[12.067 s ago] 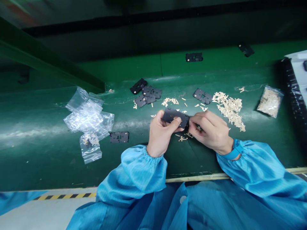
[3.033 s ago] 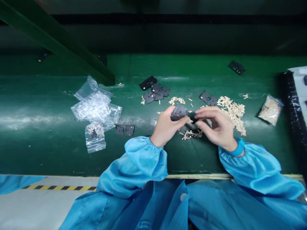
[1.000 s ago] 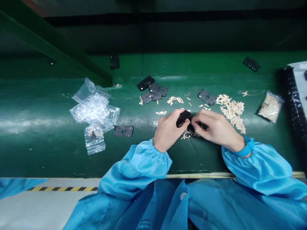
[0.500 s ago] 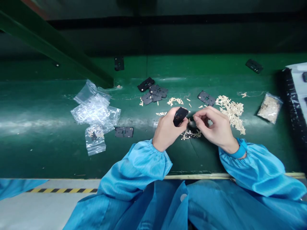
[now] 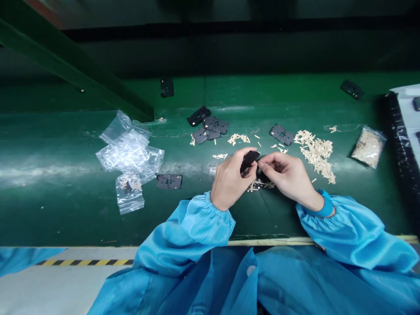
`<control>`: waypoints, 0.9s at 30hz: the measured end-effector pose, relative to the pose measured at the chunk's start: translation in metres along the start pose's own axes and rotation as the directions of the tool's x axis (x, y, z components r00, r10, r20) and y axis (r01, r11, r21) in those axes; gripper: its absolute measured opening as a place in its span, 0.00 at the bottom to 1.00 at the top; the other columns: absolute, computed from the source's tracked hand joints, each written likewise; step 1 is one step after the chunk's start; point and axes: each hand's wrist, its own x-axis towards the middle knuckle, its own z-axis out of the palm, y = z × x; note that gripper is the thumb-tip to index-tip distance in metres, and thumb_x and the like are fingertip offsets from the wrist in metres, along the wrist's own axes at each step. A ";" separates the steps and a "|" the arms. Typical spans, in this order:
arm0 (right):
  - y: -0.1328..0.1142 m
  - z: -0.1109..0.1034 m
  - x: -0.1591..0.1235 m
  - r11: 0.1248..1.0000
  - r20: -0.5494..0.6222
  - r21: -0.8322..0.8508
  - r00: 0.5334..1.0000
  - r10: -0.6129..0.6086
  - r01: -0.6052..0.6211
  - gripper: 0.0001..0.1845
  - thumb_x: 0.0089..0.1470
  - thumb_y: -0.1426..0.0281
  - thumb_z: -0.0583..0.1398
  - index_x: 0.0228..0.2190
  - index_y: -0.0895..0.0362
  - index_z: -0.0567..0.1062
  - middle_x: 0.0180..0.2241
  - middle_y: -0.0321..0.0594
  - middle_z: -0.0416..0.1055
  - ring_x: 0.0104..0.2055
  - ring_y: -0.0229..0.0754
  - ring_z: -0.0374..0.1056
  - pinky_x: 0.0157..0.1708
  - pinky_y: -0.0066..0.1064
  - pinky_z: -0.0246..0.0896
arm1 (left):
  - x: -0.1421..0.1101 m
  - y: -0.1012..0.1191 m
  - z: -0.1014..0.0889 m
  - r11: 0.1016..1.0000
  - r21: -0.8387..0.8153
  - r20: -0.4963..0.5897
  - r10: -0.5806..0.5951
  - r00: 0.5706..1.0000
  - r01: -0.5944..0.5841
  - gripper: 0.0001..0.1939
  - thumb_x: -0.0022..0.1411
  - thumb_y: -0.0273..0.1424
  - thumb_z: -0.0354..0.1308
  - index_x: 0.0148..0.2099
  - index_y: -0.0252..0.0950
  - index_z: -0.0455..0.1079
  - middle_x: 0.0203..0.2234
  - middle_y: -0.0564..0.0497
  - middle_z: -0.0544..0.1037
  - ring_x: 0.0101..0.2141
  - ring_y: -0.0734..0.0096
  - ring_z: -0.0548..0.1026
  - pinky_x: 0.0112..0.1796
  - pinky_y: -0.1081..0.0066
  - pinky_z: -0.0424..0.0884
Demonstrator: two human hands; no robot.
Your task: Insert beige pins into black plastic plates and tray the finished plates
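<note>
My left hand (image 5: 230,180) is closed around a black rectangular plastic plate (image 5: 248,161), which it holds tilted above the bench. Thumb and fingertips of my right hand (image 5: 285,174) are pinched together at the plate's right edge; anything between them is too small to make out. Below the hands lies a small heap of cream and dark bits (image 5: 260,185), partly covered. To the right of my right hand spreads a pile of small cream-coloured strips (image 5: 317,153). Another black plate (image 5: 281,134) lies flat just beyond that hand.
Several black plates (image 5: 211,127) overlap behind my hands, and a single one (image 5: 169,181) lies to the left. Clear plastic bags (image 5: 127,148) are heaped at left. A filled zip bag (image 5: 369,147) lies right, beside a black-edged box (image 5: 398,131). A green post (image 5: 98,83) slants overhead.
My right hand has moved left and its fingertips have come to the edge of the black plate. The plate in my left hand is tilted more steeply.
</note>
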 end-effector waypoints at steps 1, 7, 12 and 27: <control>0.000 0.001 0.000 1.000 -0.004 0.001 1.000 0.000 0.000 0.11 0.61 0.62 0.63 0.35 0.57 0.80 0.29 0.40 0.78 0.27 0.39 0.70 0.27 0.32 0.65 | 0.000 0.000 0.000 1.000 0.001 0.000 0.000 1.000 0.000 0.20 0.66 0.28 0.59 0.60 0.44 0.69 0.45 0.53 0.84 0.44 0.70 0.83 0.48 0.71 0.77; -0.001 0.006 0.000 0.998 -0.044 0.049 0.998 0.041 -0.039 0.10 0.58 0.63 0.64 0.31 0.57 0.77 0.23 0.35 0.71 0.23 0.36 0.64 0.23 0.29 0.59 | -0.001 0.002 0.000 1.000 0.004 -0.006 -0.001 1.000 0.001 0.20 0.65 0.27 0.60 0.59 0.44 0.69 0.45 0.54 0.84 0.44 0.70 0.83 0.48 0.71 0.77; -0.005 0.007 0.001 0.980 -0.011 0.184 0.997 0.080 -0.077 0.12 0.57 0.61 0.65 0.31 0.58 0.77 0.23 0.34 0.71 0.23 0.34 0.62 0.23 0.28 0.57 | 0.000 0.002 0.000 1.000 -0.021 -0.030 -0.010 1.000 0.009 0.20 0.65 0.28 0.61 0.59 0.43 0.69 0.44 0.54 0.84 0.43 0.71 0.83 0.48 0.72 0.77; -0.008 0.013 0.002 0.834 0.063 0.475 0.957 0.285 -0.280 0.06 0.47 0.70 0.68 0.26 0.56 0.76 0.20 0.31 0.69 0.17 0.30 0.56 0.17 0.26 0.50 | -0.003 0.002 0.002 1.000 0.018 -0.047 0.002 0.999 -0.001 0.19 0.66 0.30 0.61 0.59 0.43 0.70 0.45 0.52 0.84 0.44 0.68 0.84 0.48 0.69 0.78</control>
